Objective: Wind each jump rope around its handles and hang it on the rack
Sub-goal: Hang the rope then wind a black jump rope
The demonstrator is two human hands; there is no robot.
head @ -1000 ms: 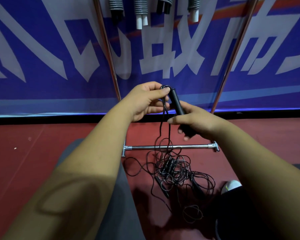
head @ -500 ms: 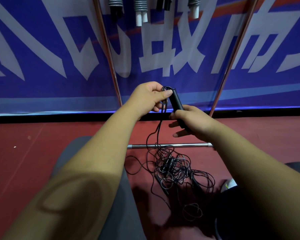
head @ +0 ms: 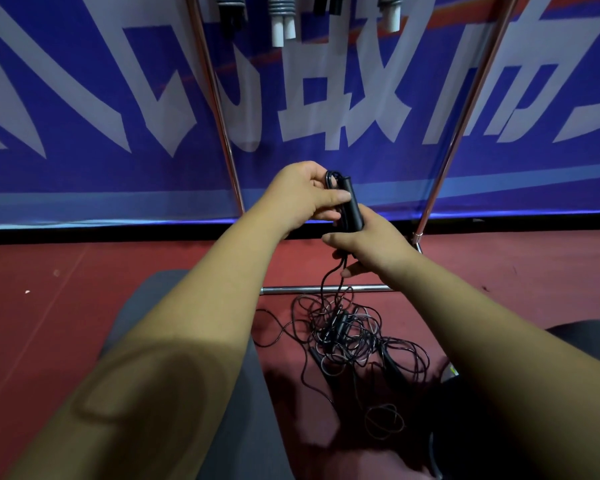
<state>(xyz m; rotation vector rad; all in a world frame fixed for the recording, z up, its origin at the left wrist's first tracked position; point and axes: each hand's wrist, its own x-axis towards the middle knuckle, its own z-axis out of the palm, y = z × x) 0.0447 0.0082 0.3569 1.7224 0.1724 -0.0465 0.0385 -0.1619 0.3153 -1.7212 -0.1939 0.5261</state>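
Note:
My right hand (head: 371, 242) grips the lower part of a black jump rope handle (head: 353, 206), which points up and away. My left hand (head: 302, 199) pinches a loop of thin black rope (head: 331, 178) against the handle's top end. From the handle the cord (head: 329, 275) drops to a tangled black rope pile (head: 347, 332) on the red floor, with more black handles lying in it. The chrome rack has two slanted poles (head: 215, 102) and a base bar (head: 305, 289) on the floor. Wound ropes (head: 283, 19) hang at the top edge.
A blue banner with large white characters (head: 84, 116) stands right behind the rack. My grey-trousered knees (head: 222, 393) are at the bottom of the view, and a shoe toe (head: 451, 370) shows at the right of the pile. Red floor (head: 49, 306) stretches to the left.
Both hands shifted slightly down and closer together. My left hand's fingers now press the rope loop onto the handle's top. My right hand has slid a little along the handle.

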